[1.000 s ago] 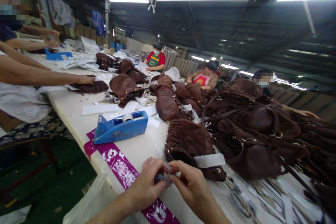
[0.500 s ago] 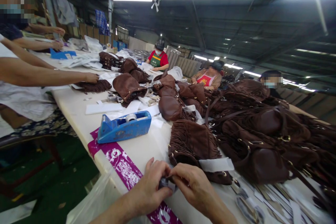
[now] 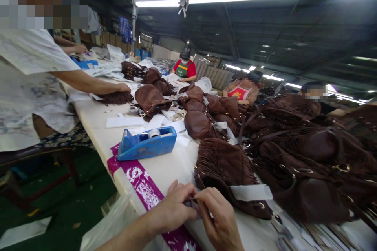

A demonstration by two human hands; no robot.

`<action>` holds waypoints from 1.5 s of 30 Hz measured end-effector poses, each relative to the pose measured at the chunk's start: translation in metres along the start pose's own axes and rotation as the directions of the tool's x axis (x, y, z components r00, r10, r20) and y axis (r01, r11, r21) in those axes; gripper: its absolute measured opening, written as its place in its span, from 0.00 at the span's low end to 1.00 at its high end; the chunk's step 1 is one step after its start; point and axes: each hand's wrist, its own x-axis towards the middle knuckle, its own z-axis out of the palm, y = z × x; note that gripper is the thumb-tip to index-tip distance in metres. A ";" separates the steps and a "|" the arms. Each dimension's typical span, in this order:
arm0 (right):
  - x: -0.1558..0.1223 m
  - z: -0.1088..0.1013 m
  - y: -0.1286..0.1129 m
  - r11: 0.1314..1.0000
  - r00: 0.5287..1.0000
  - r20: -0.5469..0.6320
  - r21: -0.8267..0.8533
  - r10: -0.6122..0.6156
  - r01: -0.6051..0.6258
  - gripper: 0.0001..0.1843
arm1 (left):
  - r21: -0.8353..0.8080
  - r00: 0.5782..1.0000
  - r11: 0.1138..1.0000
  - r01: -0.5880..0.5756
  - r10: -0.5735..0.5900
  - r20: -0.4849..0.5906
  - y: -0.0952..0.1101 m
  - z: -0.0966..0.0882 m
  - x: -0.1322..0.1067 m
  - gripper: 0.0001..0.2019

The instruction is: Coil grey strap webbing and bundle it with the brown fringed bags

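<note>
My left hand (image 3: 178, 206) is closed around a small grey wrapped piece (image 3: 188, 203) above the near edge of the table. My right hand (image 3: 216, 213) pinches a thin brown end at the same piece, its fingertips meeting those of my left hand. Most of the piece is hidden by my fingers, so its kind does not show. Just beyond my hands lies a brown fringed bag (image 3: 222, 160) with a white paper strip (image 3: 251, 192) across it. A purple printed plastic strip (image 3: 144, 188) runs under my left wrist.
A blue tape dispenser (image 3: 147, 145) stands on the white table (image 3: 97, 115). Many brown bags (image 3: 312, 188) are heaped at the right. At the left, a co-worker's hand (image 3: 122, 87) rests on a fringed brown piece (image 3: 113, 98). Clear plastic (image 3: 108, 219) hangs off the near edge.
My right hand has turned more upright, its fingers closer to my left. The view has shifted slightly left. The co-worker at the left leans further over the table.
</note>
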 end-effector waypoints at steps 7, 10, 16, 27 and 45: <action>0.004 -0.009 0.000 0.961 0.978 0.072 0.183 0.197 -0.207 0.11 | 0.008 0.998 0.999 0.049 -0.048 -0.047 -0.003 0.008 0.009 0.09; 0.004 -0.011 0.001 0.893 0.929 0.134 0.259 0.345 -0.369 0.11 | 0.033 0.995 0.999 0.022 -0.018 -0.098 -0.006 0.014 0.008 0.08; -0.002 -0.005 0.001 0.885 0.912 0.101 0.218 0.398 -0.411 0.11 | 0.111 0.985 0.993 0.030 -0.011 -0.173 -0.006 0.023 0.004 0.06; -0.011 0.013 0.002 0.986 0.982 -0.186 -0.169 -0.037 0.005 0.13 | -0.033 0.983 0.999 -0.026 0.020 -0.181 -0.009 0.026 -0.005 0.06; -0.016 -0.002 0.000 0.980 0.988 -0.070 0.154 0.140 -0.128 0.12 | -0.135 0.970 0.990 -0.046 0.012 -0.245 -0.015 0.031 0.007 0.05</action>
